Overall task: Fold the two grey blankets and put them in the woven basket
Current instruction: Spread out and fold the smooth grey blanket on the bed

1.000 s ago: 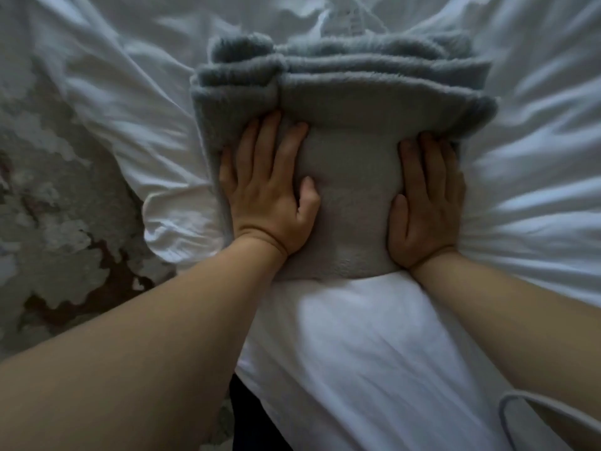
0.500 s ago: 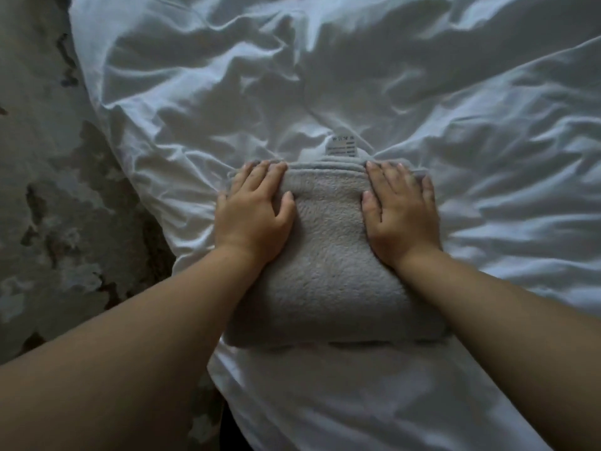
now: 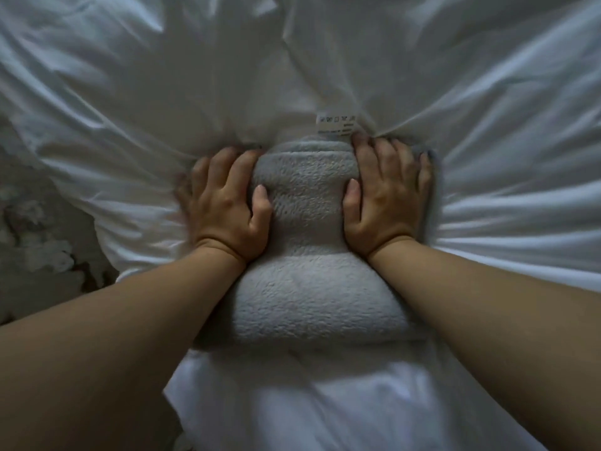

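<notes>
Bed (image 3: 325, 405) covered by a crumpled white sheet (image 3: 461, 92), whose folds fill most of the view. At the left edge lies a mottled grey floor (image 3: 39, 255) with darker patches. Lighting is dim and cool, with soft shadows in the creases.

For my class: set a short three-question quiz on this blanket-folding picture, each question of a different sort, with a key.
1. True or false: the folded grey blanket lies on a wooden table.
2. Which touches the blanket? A: left hand only. B: right hand only. C: both.
3. Fill in: the white care label sticks out at the blanket's ___ edge.
Key: 1 false, it lies on the white sheet. 2 C. 3 far.
</notes>
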Tool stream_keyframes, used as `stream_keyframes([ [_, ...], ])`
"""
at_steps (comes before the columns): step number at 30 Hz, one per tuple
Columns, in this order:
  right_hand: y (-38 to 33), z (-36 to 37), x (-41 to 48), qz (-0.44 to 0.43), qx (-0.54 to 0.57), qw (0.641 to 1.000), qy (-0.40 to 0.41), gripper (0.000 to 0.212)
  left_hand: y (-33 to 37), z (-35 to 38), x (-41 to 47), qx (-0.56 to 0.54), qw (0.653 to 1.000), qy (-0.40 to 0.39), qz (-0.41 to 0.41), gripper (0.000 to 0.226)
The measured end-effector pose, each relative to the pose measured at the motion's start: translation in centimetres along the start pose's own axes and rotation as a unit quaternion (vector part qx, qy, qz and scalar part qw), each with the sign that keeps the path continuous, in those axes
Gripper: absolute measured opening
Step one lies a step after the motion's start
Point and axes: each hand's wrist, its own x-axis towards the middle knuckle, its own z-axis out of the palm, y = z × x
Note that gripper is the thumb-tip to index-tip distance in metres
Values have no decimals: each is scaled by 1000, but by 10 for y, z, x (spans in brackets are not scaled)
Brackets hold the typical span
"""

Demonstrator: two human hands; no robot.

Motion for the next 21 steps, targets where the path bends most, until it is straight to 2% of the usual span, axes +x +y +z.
stream_keyframes([
  [5, -3, -4, -2, 8, 6, 1000, 18, 62, -2, -4, -1, 11, 1000, 9, 5, 62],
  [9, -10, -37, -3, 29, 11, 998, -58, 65, 7, -36, -5, -9, 999, -46, -12, 69],
  [12, -9, -71, -12, 49, 82, 992, -80, 66, 11, -68, -15, -95, 993, -61, -18, 60],
  [14, -5, -94, -28, 134, 157, 976, -74, 70, 11, -87, -32, -180, 978, -44, -100, 63],
  [15, -3, -104, -39, 214, 211, 952, -66, 74, 11, -96, -42, -223, 957, -44, -177, 69],
  [16, -2, -113, -52, 309, 271, 909, -66, 77, 11, -103, -52, -266, 928, -57, -254, 73],
  [18, 2, -126, -71, 458, 384, 795, -102, 69, 10, -110, -67, -346, 870, -110, -333, 70],
  [20, 5, -138, -79, 512, 486, 692, -153, 49, 8, -115, -72, -408, 828, -156, -352, 60],
  [21, 6, -144, -79, 520, 516, 659, -168, 41, 7, -118, -70, -436, 808, -166, -361, 55],
])
